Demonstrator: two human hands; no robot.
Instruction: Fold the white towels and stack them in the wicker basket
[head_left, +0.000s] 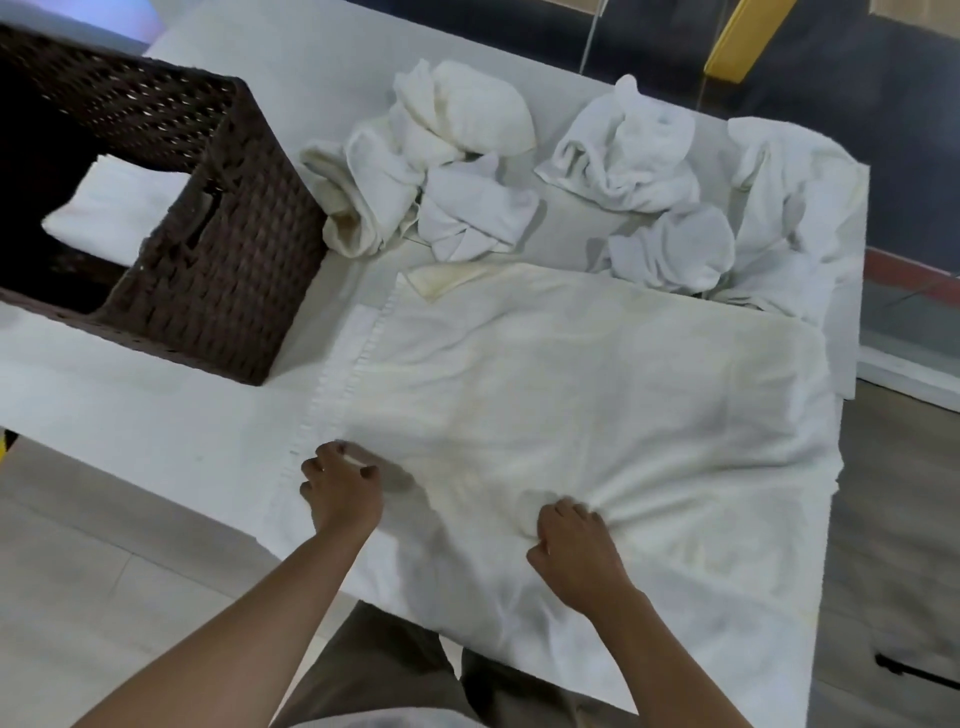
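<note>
Head view: the dark wicker basket (218, 291) stands on the left part of the white table (130, 441), and a folded white towel (119, 208) lies inside it. Right of the basket's near corner, the left hand (340, 493) pinches the hemmed edge of the spread towel (597, 389) with curled fingers. Just right of the basket's far side sits a first heap of crumpled towels (431, 166), close to its woven wall. Further right of the basket, the right hand (576, 551) clenches a bunch of the spread towel, and creases fan out from its knuckles. This towel lies mostly flat, starting just right of the basket, with its far left corner turned over. Farthest right from the basket, a second heap of crumpled towels (639, 156) reaches the table's right edge.
</note>
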